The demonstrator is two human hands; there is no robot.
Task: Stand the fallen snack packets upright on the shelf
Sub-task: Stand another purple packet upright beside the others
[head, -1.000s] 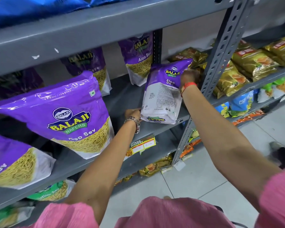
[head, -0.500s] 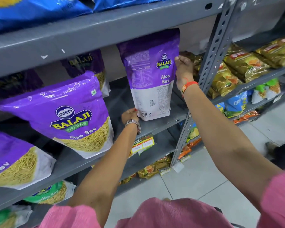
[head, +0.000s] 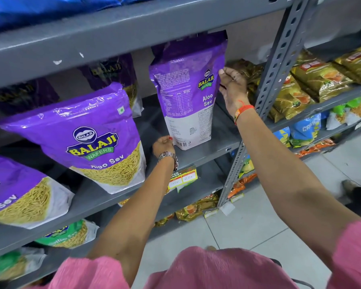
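A purple Aloo Sev packet (head: 188,90) stands upright on the grey shelf (head: 208,152), with its printed back towards me and its top just under the shelf above. My left hand (head: 164,143) is curled on its bottom left corner. My right hand (head: 233,86) holds its right edge about halfway up. To the left, another purple packet (head: 96,138) leans forward, and a third (head: 19,195) sits at the far left. More purple packets (head: 117,76) stand in shadow at the back.
A perforated grey upright post (head: 275,80) stands just right of my right hand. Beyond it are shelves of gold packets (head: 300,94). A price tag (head: 182,178) hangs on the shelf edge. Green packets (head: 71,234) lie on the shelf below. The floor is tiled.
The packet went from tilted, with its base swung towards me, to standing upright on the shelf. My right hand slid lower along its right edge. My left hand stayed at the base.
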